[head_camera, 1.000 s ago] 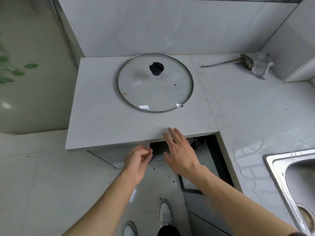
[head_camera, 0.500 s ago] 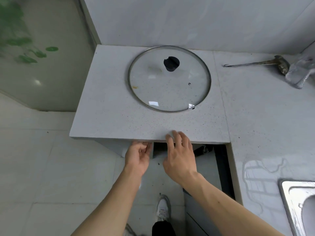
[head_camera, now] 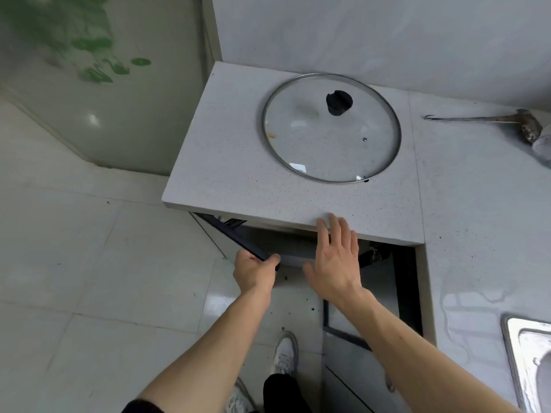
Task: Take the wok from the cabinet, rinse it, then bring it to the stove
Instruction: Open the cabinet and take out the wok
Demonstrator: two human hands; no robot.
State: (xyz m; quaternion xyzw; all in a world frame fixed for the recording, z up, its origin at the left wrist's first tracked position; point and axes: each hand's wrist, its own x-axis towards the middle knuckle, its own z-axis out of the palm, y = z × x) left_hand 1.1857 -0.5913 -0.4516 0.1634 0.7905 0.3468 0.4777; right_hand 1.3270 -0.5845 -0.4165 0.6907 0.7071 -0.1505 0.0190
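A cabinet door [head_camera: 238, 238] with a dark top edge stands partly swung out below the pale speckled countertop [head_camera: 226, 162]. My left hand [head_camera: 255, 271] is closed around the door's free end. My right hand [head_camera: 335, 260] is spread flat in front of the cabinet opening, fingertips touching the counter's front edge. The space behind the door is dark and I cannot see a wok in it. A large glass lid [head_camera: 331, 128] with a black knob lies flat on the counter above the cabinet.
A metal utensil [head_camera: 477, 119] with a hooked handle lies at the back right beside a crumpled clear bag [head_camera: 542, 150]. A steel sink [head_camera: 527, 362] shows at the lower right corner. Another cabinet door [head_camera: 372, 317] hangs open on the right. Tiled floor spreads to the left.
My left hand has closed on the cabinet door and swung it outward to the left. My right hand stays near the counter edge. The view has shifted left.
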